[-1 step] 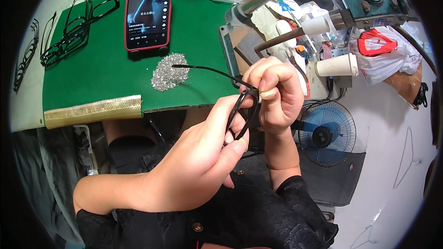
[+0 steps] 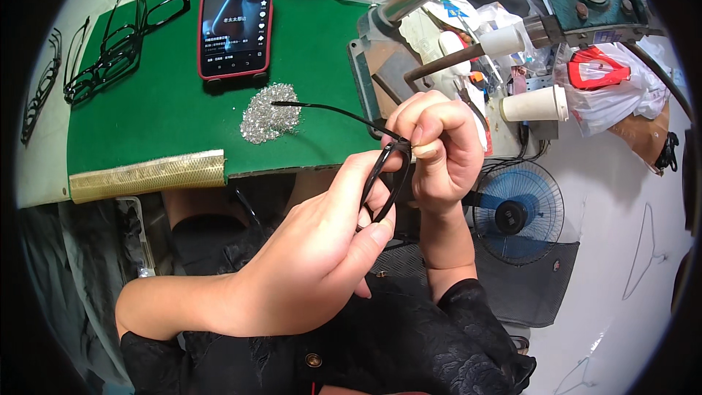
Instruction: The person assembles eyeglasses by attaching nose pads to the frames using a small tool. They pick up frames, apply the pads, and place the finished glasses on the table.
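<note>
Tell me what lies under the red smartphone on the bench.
The red smartphone lies flat on the green mat. Whatever may sit between phone and mat is covered.

Phone (image 2: pixel 238 18), silver pile (image 2: pixel 268 113), fan (image 2: pixel 518 212)

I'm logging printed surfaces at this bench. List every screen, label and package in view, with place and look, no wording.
Phone: flat on the green mat, top centre; red case, lit screen with a dark picture.
Red-and-white bag: far right, beside the machine; crumpled plastic.
White cup: right of the hands, on its side; plain.
Blue-and-white label: behind the metal bar, partly hidden.
Both hands, left and right, hold a black frame; no label shows.
</note>
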`<state>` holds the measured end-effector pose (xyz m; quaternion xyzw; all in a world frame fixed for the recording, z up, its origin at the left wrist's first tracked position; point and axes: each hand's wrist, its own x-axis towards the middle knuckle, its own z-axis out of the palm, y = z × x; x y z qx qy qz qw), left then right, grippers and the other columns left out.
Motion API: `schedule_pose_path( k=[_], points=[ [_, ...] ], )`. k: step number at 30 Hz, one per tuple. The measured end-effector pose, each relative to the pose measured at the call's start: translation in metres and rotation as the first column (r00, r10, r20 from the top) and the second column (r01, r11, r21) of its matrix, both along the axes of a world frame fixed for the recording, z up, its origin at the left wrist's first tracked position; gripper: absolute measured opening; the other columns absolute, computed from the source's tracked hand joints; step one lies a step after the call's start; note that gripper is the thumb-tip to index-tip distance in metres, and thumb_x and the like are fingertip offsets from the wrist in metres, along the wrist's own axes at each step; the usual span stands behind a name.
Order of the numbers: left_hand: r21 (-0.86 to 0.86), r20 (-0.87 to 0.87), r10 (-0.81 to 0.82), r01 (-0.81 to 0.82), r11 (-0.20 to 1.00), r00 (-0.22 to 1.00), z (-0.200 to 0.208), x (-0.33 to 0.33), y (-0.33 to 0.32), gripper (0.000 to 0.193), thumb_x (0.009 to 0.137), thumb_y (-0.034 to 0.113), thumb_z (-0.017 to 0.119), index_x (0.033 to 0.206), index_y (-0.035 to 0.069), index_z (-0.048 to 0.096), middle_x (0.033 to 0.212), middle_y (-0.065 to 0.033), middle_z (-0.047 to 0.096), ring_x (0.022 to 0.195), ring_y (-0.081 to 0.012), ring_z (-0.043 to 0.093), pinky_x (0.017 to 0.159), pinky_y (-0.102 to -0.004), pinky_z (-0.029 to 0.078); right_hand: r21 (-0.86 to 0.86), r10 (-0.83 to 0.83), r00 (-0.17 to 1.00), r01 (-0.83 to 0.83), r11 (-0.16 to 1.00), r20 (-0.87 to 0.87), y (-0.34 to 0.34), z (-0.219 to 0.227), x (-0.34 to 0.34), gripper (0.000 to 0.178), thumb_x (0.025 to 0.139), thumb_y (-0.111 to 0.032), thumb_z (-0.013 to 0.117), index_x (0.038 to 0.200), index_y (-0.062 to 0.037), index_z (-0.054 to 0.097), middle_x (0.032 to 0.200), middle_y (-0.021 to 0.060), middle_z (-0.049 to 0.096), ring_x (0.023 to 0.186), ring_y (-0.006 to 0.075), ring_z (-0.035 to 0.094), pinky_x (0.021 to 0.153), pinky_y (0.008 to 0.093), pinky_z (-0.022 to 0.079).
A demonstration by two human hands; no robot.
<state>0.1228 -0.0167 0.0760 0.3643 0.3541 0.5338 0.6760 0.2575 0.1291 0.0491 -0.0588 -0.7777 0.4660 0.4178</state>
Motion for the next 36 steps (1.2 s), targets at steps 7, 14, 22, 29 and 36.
schedule_pose_path(
  k=[7, 14, 22, 29, 36],
  points=[
    [0.065, -0.191, -0.036, 0.05, 0.997, 0.981, -0.002, -0.003, -0.002, 0.051, 0.093, 0.001, 0.044, 0.138, -0.006, 0.021, 0.094, -0.0091, 0.049, 0.069, -0.0084, 0.049, 0.051, -0.0208, 0.051, 0.04, -0.036, 0.998, 0.034, 0.999, 0.042, 0.0, 0.005, 0.005, 0.016, 0.087, -0.012, 0.065, 0.081, 0.0006, 0.056, 0.07, 0.0088, 0.059, 0.064, 0.018, 0.059, 0.058, 0.0259, 0.047],
    [0.055, -0.204, -0.065, 0.077, 0.995, 0.977, -0.001, -0.006, 0.0, 0.05, 0.094, 0.002, 0.044, 0.138, -0.006, 0.022, 0.092, -0.0093, 0.05, 0.067, -0.009, 0.05, 0.051, -0.0215, 0.05, -0.015, -0.072, 0.995, 0.073, 0.997, 0.074, -0.003, 0.007, 0.009, 0.019, 0.086, -0.015, 0.067, 0.081, 0.0014, 0.058, 0.07, 0.0083, 0.06, 0.064, 0.0164, 0.059, 0.059, 0.025, 0.047],
    [0.002, -0.023, -0.139, 0.139, 0.99, 0.99, -0.002, -0.011, 0.001, 0.047, 0.094, 0.005, 0.044, 0.136, -0.005, 0.024, 0.09, -0.01, 0.049, 0.066, -0.0101, 0.05, 0.048, -0.0224, 0.05, -0.112, -0.067, 0.996, 0.073, 0.991, 0.057, -0.009, 0.005, 0.01, 0.023, 0.089, -0.019, 0.064, 0.082, 0.0017, 0.056, 0.072, 0.0093, 0.059, 0.064, 0.0148, 0.057, 0.06, 0.0243, 0.046],
    [-0.074, 0.376, -0.144, 0.184, 0.98, 0.915, -0.002, -0.013, 0.003, 0.048, 0.093, 0.008, 0.047, 0.134, -0.003, 0.025, 0.09, -0.0116, 0.049, 0.065, -0.0115, 0.05, 0.047, -0.0231, 0.05, -0.138, -0.002, 1.0, 0.004, 0.99, 0.014, -0.006, 0.003, 0.01, 0.027, 0.09, -0.023, 0.064, 0.082, 0.0014, 0.056, 0.069, 0.0084, 0.058, 0.063, 0.0153, 0.056, 0.058, 0.0247, 0.046],
    [-0.076, 0.353, -0.148, 0.186, 0.98, 0.924, 0.0, -0.015, 0.002, 0.048, 0.093, 0.007, 0.047, 0.134, -0.003, 0.026, 0.091, -0.0119, 0.05, 0.065, -0.0117, 0.051, 0.047, -0.0233, 0.049, -0.109, -0.009, 1.0, 0.008, 0.994, -0.006, -0.006, 0.005, 0.008, 0.021, 0.085, -0.016, 0.068, 0.078, 0.0012, 0.058, 0.068, 0.0085, 0.06, 0.062, 0.0177, 0.059, 0.058, 0.0263, 0.048]
  ],
)
